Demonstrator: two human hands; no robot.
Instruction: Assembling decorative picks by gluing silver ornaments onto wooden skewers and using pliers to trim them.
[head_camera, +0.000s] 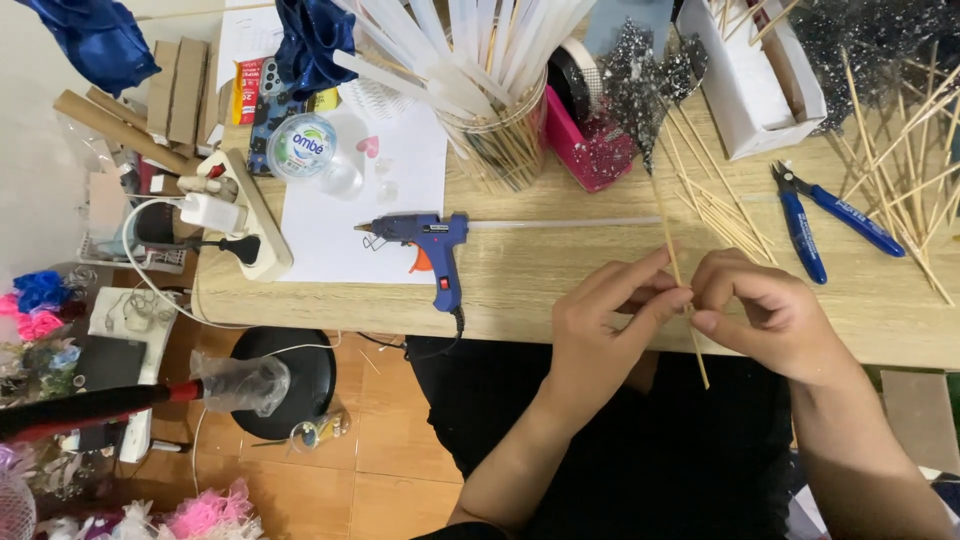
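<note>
Left hand (610, 320): I saw it pinched shut on the thin wooden skewer (668, 235), thumb and fingers closed around the stick near the table's (520, 290) front edge.
Right hand (765, 310): also closed on that skewer, just beside the left, fingertips almost touching it.
Skewer: it stood tilted, its lower end over my lap, its upper end carrying a black glittery decoration (645, 80).
Step in hand: I judged this as seating or twisting the stick under the decoration.
Next move: it called for a steady 2-handed grip and probably glue.
Glue gun (425, 240): blue, lying on white paper (400, 170), left of my hands.
Pliers (830, 215): blue-handled, beyond my right hand among loose sticks.
Jar (495, 130): farther back, filled with glue sticks.
</note>
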